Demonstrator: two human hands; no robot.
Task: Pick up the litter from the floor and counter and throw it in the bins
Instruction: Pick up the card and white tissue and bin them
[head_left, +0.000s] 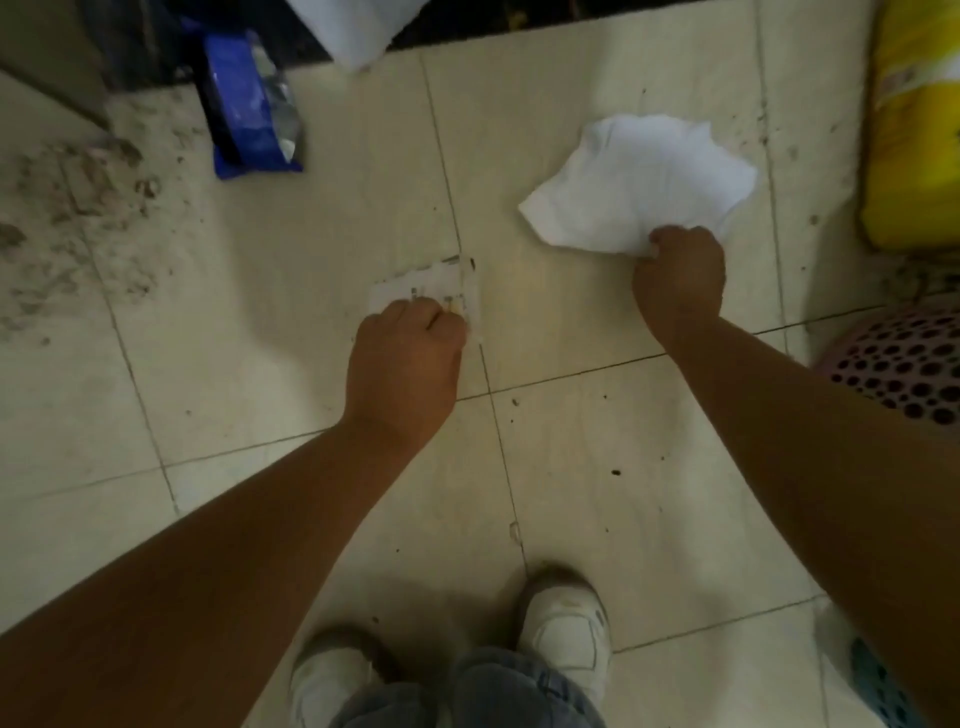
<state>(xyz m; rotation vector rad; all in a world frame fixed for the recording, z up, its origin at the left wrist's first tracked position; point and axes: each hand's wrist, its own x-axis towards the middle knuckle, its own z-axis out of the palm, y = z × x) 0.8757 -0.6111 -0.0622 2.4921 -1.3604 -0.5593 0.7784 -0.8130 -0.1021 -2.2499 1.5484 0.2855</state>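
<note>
Here our left hand (402, 364) curls its fingers (441, 319) shut on a flat printed paper scrap (431, 288) on the tiled floor (597, 441), while our right hand (678, 278) grips crumpled white paper (639, 182).

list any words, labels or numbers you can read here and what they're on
None can be read.
Printed paper scrap under the left hand: small dark and yellow marks, too blurred to read.
Blue packet on the floor: no legible print.
Yellow bag at the right edge: faint markings, too blurred.
White paper gripped by the right hand: blank.
</note>
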